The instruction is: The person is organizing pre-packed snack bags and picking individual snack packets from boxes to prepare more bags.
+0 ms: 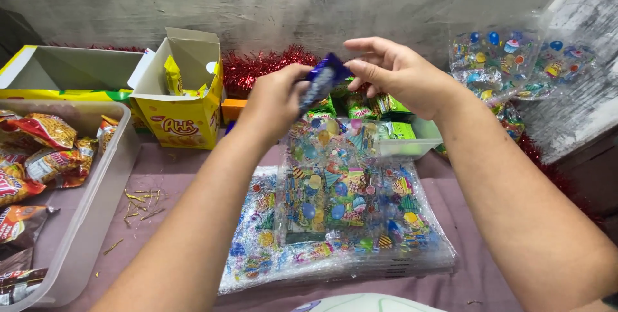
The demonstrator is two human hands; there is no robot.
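A grey, rough wall is seen behind a bench (180, 177) covered in mauve cloth. A dark blue snack packet (324, 80) is held raised above the bench, gripped at its lower end by the closed left hand (277, 103). The right hand (393, 74) is positioned just beside the packet's upper end, fingers loosely curled and part-open; contact cannot be confirmed. Directly below, a stack of clear patterned gift bags (341, 222) is laid flat. A clear plastic tub (96, 183) of snack packets is noted at the left edge. A yellow carton (183, 115), opened at the top, is stood near the wall beside red tinsel (257, 67). Green packets (386, 109) are observed behind the hands.
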